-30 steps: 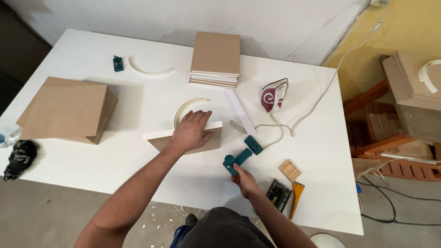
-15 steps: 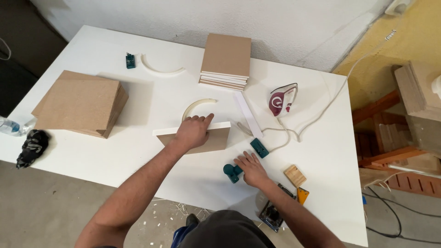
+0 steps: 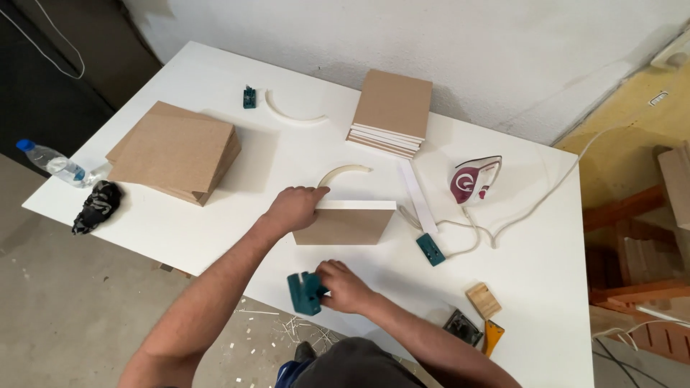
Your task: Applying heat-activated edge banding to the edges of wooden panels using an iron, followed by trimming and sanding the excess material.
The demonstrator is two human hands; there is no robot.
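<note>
My left hand (image 3: 295, 209) grips the left end of a brown board (image 3: 348, 225) that stands on edge on the white table (image 3: 546, 237), its white-banded top edge facing up. My right hand (image 3: 345, 285) holds a teal edge-trimming tool (image 3: 305, 292) near the table's front edge, just below the board. A second small teal tool (image 3: 430, 249) lies to the right of the board. A curved white strip (image 3: 343, 172) lies just behind my left hand.
Two stacks of brown boards (image 3: 176, 151) (image 3: 393, 113) sit left and back. A maroon iron (image 3: 473, 179) with cord rests at right. A straight white strip (image 3: 417, 195), wood block (image 3: 483, 300), scraper (image 3: 491, 337), water bottle (image 3: 52, 162) and black cloth (image 3: 96, 205) lie around.
My right hand has carried the teal tool left and toward the table's front edge. The board under my left hand now stands more upright. The camera has shifted closer.
</note>
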